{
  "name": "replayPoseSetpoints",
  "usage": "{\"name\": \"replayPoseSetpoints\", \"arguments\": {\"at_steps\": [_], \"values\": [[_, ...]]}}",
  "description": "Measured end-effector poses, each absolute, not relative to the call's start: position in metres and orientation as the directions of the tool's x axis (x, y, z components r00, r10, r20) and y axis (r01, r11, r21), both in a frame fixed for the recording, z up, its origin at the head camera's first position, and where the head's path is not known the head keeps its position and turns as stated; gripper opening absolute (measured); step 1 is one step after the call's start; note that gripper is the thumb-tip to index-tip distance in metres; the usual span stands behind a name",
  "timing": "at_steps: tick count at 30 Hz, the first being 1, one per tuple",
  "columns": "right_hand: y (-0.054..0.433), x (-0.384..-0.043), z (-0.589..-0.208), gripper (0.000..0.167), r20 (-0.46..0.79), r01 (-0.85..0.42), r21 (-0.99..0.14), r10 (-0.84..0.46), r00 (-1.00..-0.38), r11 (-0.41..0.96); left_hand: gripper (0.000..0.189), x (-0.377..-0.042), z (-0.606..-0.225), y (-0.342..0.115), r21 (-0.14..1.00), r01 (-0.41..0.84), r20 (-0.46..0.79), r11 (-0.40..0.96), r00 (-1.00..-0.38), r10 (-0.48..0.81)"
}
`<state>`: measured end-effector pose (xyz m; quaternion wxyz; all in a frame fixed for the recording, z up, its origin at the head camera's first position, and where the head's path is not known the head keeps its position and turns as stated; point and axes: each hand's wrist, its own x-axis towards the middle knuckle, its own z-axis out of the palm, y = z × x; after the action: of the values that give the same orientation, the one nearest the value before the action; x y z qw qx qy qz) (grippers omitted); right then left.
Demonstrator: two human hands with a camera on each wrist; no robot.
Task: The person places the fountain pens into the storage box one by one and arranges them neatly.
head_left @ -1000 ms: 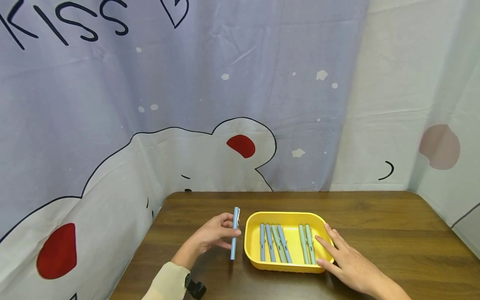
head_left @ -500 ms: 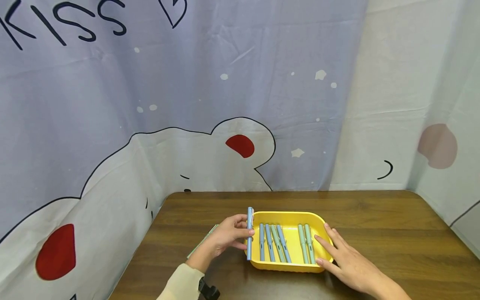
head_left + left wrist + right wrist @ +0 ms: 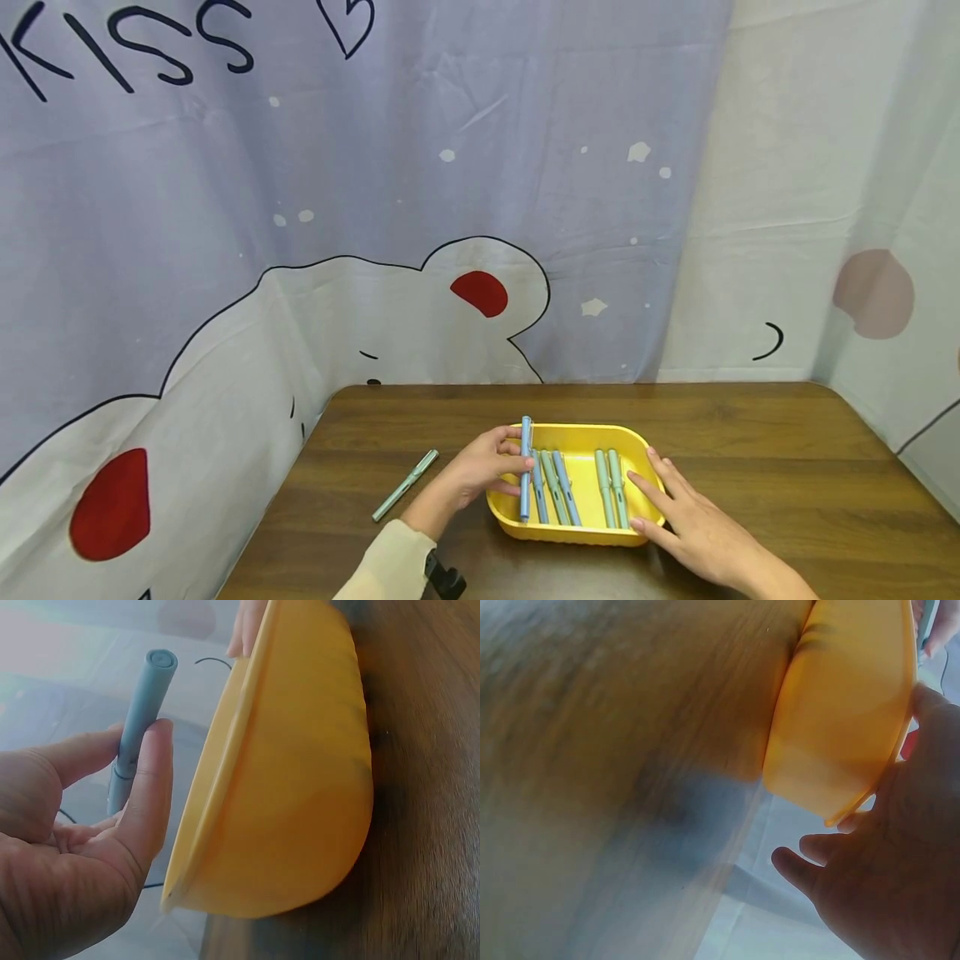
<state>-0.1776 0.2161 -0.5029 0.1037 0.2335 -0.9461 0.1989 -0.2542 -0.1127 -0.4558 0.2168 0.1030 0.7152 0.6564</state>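
My left hand pinches a light blue capped pen between thumb and fingers, over the left side of a yellow plastic basket. In the left wrist view the pen is above the rim, apart from the basket wall. Inside the basket, a group of blue and green pens lies at the left, and two green pens lie at the right. My right hand rests on the basket's right rim with fingers spread and fairly straight; in the right wrist view its fingertips touch that rim.
A green pen lies slantwise on the brown wooden table, left of the basket. Behind the table hangs a printed curtain. A black strap with a small device is on the left wrist.
My left hand has carried the blue pen rightward from beside the basket to over its left side. The green pen on the table has come into sight. The right hand stays at the rim.
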Motion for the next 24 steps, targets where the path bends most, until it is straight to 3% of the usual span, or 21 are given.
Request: {"name": "replayPoseSetpoints", "arguments": {"at_steps": [24], "values": [[0.218, -0.179, -0.505, 0.062, 0.316, -0.508, -0.231, -0.429, -0.846, 0.830, 0.057, -0.258, -0.464, -0.061, 0.970, -0.150, -0.224, 0.193, -0.859, 0.461]]}}
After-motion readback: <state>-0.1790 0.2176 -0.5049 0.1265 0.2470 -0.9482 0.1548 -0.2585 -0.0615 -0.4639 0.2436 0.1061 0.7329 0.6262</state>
